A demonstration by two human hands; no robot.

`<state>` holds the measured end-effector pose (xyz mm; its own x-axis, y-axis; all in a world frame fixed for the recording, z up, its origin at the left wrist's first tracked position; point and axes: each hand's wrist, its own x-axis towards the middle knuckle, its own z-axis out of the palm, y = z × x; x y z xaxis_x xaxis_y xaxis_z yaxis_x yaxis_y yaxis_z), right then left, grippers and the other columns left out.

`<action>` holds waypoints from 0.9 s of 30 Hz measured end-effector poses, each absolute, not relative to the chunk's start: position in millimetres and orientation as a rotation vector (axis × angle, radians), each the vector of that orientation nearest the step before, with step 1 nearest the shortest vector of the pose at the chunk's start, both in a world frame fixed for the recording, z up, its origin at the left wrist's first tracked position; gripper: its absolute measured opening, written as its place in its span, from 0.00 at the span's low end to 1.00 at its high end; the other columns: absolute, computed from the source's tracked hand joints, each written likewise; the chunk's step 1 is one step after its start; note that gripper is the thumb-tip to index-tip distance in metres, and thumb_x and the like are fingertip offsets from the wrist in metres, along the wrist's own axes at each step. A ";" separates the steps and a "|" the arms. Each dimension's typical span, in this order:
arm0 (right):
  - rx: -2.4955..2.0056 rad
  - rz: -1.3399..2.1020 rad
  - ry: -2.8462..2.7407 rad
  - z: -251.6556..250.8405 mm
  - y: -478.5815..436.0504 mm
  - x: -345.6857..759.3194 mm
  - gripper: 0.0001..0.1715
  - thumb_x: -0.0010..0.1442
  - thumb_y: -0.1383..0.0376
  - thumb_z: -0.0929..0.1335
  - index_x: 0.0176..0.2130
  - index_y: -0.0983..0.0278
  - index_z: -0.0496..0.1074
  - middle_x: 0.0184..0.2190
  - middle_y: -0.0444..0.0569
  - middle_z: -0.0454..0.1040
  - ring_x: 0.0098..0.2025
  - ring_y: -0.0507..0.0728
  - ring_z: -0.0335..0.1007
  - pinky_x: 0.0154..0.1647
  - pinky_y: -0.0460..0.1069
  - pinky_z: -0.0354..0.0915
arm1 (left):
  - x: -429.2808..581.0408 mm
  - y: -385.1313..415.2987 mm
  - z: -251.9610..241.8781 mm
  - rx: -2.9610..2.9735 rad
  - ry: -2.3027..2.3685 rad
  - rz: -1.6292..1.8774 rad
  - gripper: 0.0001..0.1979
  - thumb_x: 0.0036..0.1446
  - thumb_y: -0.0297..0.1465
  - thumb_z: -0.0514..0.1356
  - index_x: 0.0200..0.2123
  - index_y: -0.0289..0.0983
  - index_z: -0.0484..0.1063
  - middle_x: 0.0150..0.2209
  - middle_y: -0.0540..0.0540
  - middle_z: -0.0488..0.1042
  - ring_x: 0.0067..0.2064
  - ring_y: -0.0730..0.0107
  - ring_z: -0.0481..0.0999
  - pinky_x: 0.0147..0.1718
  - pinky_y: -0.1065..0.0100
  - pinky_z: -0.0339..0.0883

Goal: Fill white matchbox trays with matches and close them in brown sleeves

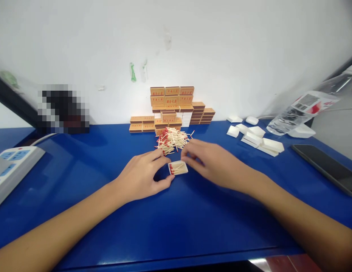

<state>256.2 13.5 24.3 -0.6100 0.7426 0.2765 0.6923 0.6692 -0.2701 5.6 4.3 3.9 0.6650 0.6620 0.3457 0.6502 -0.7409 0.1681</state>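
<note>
A small white matchbox tray (178, 167) lies on the blue table (176, 223), filled with red-tipped matches. My left hand (143, 174) grips the tray's left end between thumb and fingers. My right hand (212, 161) rests at the tray's right end with its fingertips pinched together over the matches; what they hold is too small to see. A loose pile of matches (172, 140) lies just behind the tray.
Stacked orange matchboxes (172, 107) stand against the white wall. Empty white trays (256, 138) lie at the right, near a plastic bag (302, 109) and a dark phone (327, 169). A power strip (10, 168) sits at the left edge.
</note>
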 end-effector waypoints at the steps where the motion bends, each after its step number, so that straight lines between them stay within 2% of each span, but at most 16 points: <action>1: -1.178 0.219 -2.406 25.3 19.9 261.3 0.10 0.73 0.64 0.64 0.39 0.62 0.73 0.35 0.48 0.75 0.34 0.55 0.69 0.35 0.50 0.61 | 5.5 4.0 4.1 2.838 1.112 0.618 0.12 0.67 0.38 0.62 0.47 0.37 0.78 0.41 0.46 0.76 0.37 0.64 0.78 0.35 0.62 0.72; 5: -1.503 0.249 -2.071 19.6 51.3 281.9 0.11 0.67 0.62 0.68 0.34 0.63 0.75 0.27 0.47 0.74 0.28 0.55 0.67 0.32 0.51 0.59 | 6.1 2.4 3.7 2.838 1.039 0.662 0.13 0.67 0.38 0.63 0.48 0.37 0.78 0.41 0.46 0.77 0.38 0.65 0.79 0.35 0.63 0.73; 9: -1.738 0.358 -2.000 7.3 76.3 288.6 0.17 0.66 0.54 0.70 0.33 0.63 0.78 0.28 0.49 0.77 0.29 0.56 0.69 0.30 0.52 0.60 | 6.6 2.1 2.6 2.848 1.004 0.654 0.14 0.67 0.38 0.63 0.49 0.37 0.78 0.41 0.46 0.76 0.38 0.65 0.79 0.34 0.63 0.73; 14: -1.812 0.369 -2.056 6.7 85.5 277.4 0.17 0.62 0.52 0.73 0.30 0.62 0.78 0.30 0.49 0.79 0.30 0.57 0.71 0.30 0.53 0.61 | 5.9 3.0 2.3 2.850 1.013 0.647 0.14 0.67 0.38 0.63 0.49 0.36 0.78 0.42 0.46 0.77 0.39 0.64 0.79 0.35 0.62 0.73; 21: -1.769 0.400 -2.164 8.8 87.4 284.3 0.08 0.62 0.63 0.71 0.31 0.62 0.77 0.29 0.48 0.79 0.31 0.57 0.71 0.31 0.52 0.61 | 6.3 2.7 2.6 2.855 1.012 0.641 0.14 0.67 0.38 0.63 0.49 0.36 0.78 0.42 0.46 0.77 0.38 0.65 0.79 0.33 0.62 0.73; 27: -1.661 0.425 -2.263 7.8 88.6 294.8 0.08 0.66 0.63 0.68 0.35 0.63 0.76 0.31 0.48 0.78 0.31 0.55 0.71 0.33 0.51 0.62 | 5.2 2.9 2.2 2.857 1.021 0.637 0.13 0.67 0.39 0.63 0.49 0.37 0.78 0.42 0.46 0.77 0.38 0.65 0.79 0.34 0.64 0.74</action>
